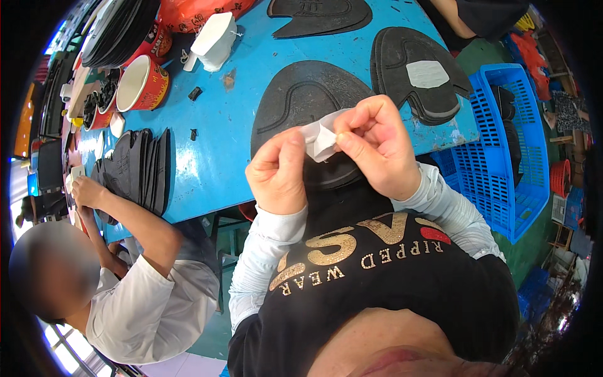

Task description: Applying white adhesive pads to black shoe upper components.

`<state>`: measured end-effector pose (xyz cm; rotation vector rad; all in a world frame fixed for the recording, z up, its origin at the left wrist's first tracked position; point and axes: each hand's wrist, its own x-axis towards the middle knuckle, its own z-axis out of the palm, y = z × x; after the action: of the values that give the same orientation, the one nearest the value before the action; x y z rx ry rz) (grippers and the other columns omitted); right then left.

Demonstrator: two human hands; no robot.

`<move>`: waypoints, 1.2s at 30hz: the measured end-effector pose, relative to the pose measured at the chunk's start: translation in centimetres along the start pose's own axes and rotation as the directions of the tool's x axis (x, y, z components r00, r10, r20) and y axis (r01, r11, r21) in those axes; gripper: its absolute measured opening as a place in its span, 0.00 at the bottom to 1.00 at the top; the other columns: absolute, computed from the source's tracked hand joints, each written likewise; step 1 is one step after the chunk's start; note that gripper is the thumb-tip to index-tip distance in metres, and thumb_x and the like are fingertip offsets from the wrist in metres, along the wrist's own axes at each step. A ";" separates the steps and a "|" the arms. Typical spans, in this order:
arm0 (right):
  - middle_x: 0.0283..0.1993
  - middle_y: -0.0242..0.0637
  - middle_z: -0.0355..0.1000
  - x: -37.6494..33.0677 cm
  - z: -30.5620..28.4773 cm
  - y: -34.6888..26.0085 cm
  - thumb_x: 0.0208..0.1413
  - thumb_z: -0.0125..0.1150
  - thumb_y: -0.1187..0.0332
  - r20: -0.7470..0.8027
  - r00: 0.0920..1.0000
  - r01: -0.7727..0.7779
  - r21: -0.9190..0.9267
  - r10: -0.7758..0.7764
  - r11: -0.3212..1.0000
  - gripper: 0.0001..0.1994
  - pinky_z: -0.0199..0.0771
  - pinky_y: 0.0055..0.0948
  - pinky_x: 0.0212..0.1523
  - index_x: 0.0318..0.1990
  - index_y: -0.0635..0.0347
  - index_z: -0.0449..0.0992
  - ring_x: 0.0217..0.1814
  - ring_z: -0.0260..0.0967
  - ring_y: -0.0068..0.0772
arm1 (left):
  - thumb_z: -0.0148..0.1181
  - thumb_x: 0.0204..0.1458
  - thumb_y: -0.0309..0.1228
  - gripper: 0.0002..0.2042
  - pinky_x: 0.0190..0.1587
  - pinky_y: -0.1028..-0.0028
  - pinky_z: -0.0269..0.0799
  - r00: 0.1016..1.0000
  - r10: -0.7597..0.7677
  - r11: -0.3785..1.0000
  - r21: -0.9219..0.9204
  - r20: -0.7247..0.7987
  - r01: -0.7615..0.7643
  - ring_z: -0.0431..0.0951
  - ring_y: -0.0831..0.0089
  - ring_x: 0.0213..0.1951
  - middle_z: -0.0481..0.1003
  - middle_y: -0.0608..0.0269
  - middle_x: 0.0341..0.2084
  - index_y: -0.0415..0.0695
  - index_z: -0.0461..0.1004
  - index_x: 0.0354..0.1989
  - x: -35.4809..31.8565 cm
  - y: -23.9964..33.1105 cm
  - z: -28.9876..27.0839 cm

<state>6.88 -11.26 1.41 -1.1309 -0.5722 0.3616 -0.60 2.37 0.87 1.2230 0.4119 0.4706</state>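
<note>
Between both hands is a small, thin white sheet of paper-like material [321, 143], partly folded and see-through at its upper edge. My left hand [276, 173] pinches its left side between thumb and fingers. The right side is pinched by my right hand [380, 147], thumb against forefinger. Below the hands lies a black, rounded moulded pad [304, 85] with curved grooves, its near part hidden by the hands. To its right, a stack of similar notched black pads [414, 50] carries a white patch [428, 74] on top.
More black pads [320, 16] lie at the far edge of the blue table [213, 135]; others [135, 169] stand in a row at left. Paper tubs [143, 85] and a white container [215, 41] are behind. A co-worker [147, 295] sits at left. A blue crate [505, 157] stands right.
</note>
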 end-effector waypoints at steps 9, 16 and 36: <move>0.35 0.30 0.69 0.2 -0.2 -1.5 0.53 0.63 0.75 0.042 0.966 -0.258 0.051 0.256 0.965 0.15 0.70 0.16 0.36 0.46 0.64 0.65 0.34 0.66 0.14 | 0.56 0.58 0.25 0.08 0.43 0.75 0.73 0.993 0.113 0.992 -0.060 0.022 -0.112 0.77 0.74 0.36 0.78 0.54 0.36 0.33 0.76 0.40 -0.8 -0.3 0.5; 0.35 0.32 0.73 0.9 0.2 -2.9 0.54 0.62 0.73 0.010 0.924 -0.383 0.027 0.383 0.923 0.10 0.71 0.15 0.36 0.41 0.66 0.71 0.35 0.69 0.15 | 0.57 0.55 0.19 0.06 0.45 0.77 0.70 0.992 0.099 0.994 -0.063 0.082 -0.094 0.74 0.74 0.42 0.76 0.56 0.41 0.34 0.76 0.40 -0.8 0.2 0.0; 0.35 0.32 0.75 3.9 -6.1 -5.4 0.57 0.60 0.73 0.030 0.976 -0.192 -0.363 0.218 0.912 0.05 0.72 0.17 0.30 0.40 0.62 0.73 0.30 0.72 0.18 | 0.47 0.60 0.24 0.08 0.54 0.61 0.71 0.965 0.257 0.934 -0.242 -0.061 -0.264 0.74 0.59 0.51 0.72 0.49 0.47 0.35 0.67 0.45 2.9 2.3 -10.4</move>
<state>13.59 -15.81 5.45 -1.5433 -0.5973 0.4931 -4.08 12.75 -0.06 1.0311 0.2061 0.7462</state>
